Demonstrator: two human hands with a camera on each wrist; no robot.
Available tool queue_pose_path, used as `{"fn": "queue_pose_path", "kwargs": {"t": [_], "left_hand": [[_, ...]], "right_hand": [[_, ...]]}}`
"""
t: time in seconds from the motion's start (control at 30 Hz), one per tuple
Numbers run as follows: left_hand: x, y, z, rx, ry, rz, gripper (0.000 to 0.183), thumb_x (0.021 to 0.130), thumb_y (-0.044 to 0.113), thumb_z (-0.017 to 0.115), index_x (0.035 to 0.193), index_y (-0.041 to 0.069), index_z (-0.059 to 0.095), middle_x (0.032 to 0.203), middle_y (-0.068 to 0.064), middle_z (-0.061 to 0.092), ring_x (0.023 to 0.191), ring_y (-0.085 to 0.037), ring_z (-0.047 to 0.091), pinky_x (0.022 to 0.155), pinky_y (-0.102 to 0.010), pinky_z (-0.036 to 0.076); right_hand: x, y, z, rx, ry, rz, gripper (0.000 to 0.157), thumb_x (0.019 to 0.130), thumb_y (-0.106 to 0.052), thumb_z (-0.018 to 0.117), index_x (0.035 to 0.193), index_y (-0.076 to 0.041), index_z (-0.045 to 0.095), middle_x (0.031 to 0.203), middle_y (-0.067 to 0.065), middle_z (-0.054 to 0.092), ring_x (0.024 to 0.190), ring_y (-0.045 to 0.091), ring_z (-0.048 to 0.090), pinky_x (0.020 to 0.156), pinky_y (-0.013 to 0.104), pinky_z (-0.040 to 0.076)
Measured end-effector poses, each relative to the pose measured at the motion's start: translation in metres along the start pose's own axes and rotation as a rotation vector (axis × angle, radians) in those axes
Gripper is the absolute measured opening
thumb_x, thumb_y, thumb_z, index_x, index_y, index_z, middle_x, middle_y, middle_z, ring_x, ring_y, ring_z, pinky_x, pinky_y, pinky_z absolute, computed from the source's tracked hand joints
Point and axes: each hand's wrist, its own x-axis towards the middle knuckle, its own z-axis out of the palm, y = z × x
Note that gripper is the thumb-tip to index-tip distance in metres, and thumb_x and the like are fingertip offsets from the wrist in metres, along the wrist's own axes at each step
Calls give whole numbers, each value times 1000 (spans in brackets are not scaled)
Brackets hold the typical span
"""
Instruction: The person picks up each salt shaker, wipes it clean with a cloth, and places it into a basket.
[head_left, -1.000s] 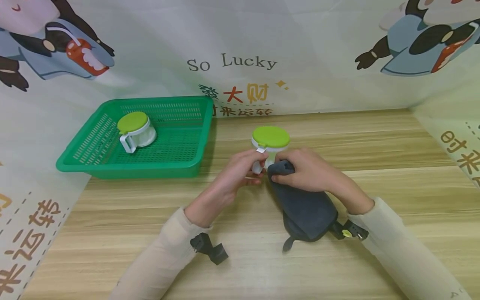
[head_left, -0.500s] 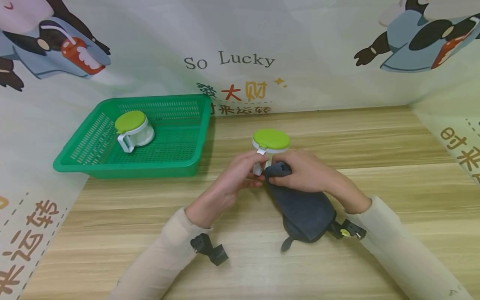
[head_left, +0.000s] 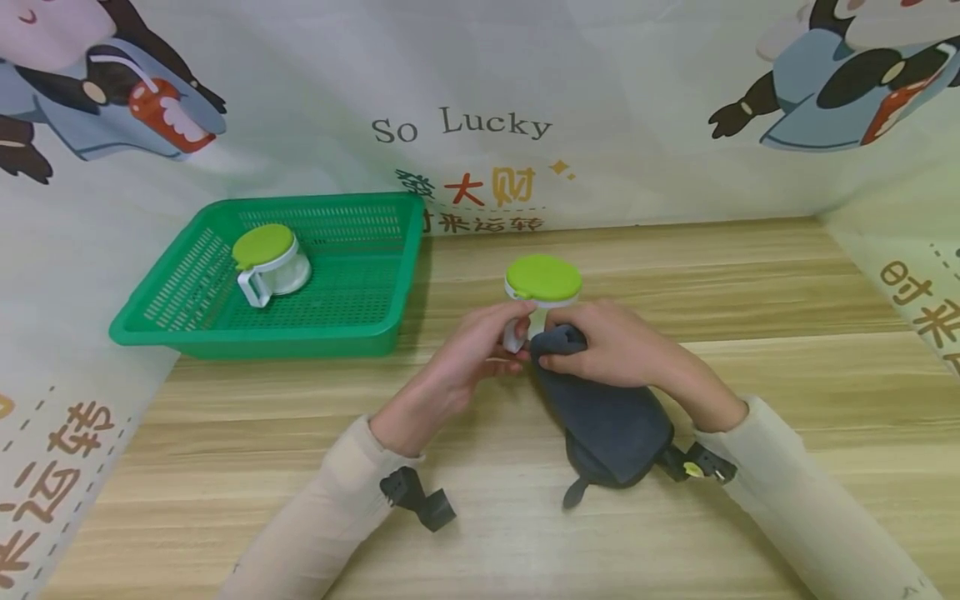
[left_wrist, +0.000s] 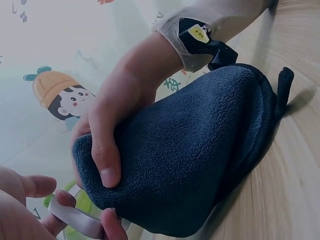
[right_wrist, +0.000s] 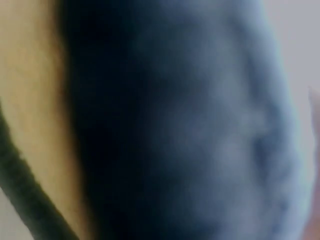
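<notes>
A clear jar with a green lid and a white handle stands on the table, its lower part hidden behind the hands. My left hand holds it by the handle, fingers curled round the white loop. In my right hand is a dark grey towel, bunched at its top end and held up against the near side of the jar. The rest of the towel hangs down toward the table, a small hanging loop at its bottom. Blurred towel fills most of the right wrist view.
To the left stands a green plastic basket. Inside it sits a similar jar with a green lid and white handle. A printed sheet forms the backdrop behind the wooden table.
The left thumb now covers the top of the handle, which showed before. The jar, the towel and the right hand have stayed nearly in place; the whole view shifts slightly.
</notes>
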Motion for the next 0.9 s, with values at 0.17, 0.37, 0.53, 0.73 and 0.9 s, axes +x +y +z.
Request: {"fn": "queue_pose_path", "kwargs": {"t": [0.17, 0.37, 0.53, 0.73, 0.9], "left_hand": [[0, 1, -1, -16, 2, 4, 36, 102, 37, 59, 73, 16, 52, 76, 1, 57, 73, -14, 59, 68, -26, 52], [0, 1, -1, -20, 0, 7, 35, 102, 34, 59, 73, 15, 52, 76, 1, 58, 73, -14, 59, 68, -25, 52], [-1, 3, -2, -16, -6, 6, 35, 103, 34, 58, 74, 15, 52, 76, 1, 58, 73, -14, 59, 69, -26, 51], [-2, 4, -2, -18, -1, 5, 35, 103, 34, 58, 74, 14, 52, 77, 0, 60, 72, -13, 60, 68, -25, 52], [-3, 6, -3, -24, 6, 13, 36, 103, 34, 59, 74, 14, 51, 79, -1, 61, 73, -14, 60, 68, -25, 51]], "right_hand": [[-1, -1, -1, 7, 11, -4, 15, 90, -30, 78, 90, -18, 68, 73, -4, 59, 68, 14, 53, 63, 31, 41], [-2, -1, -2, 5, 22, -6, 15, 90, -29, 78, 91, -18, 69, 75, -3, 62, 70, 14, 54, 64, 31, 43], [-2, -2, -2, -8, 30, -12, 15, 89, -30, 79, 91, -18, 68, 76, -3, 62, 71, 15, 54, 64, 31, 43], [-3, -4, -3, 10, 34, -5, 14, 90, -29, 78, 91, -19, 68, 76, -3, 62, 71, 14, 54, 64, 31, 42], [-5, -3, -5, 42, 65, 13, 15, 92, -29, 77, 92, -18, 68, 76, -2, 60, 70, 15, 53, 63, 31, 42]]}}
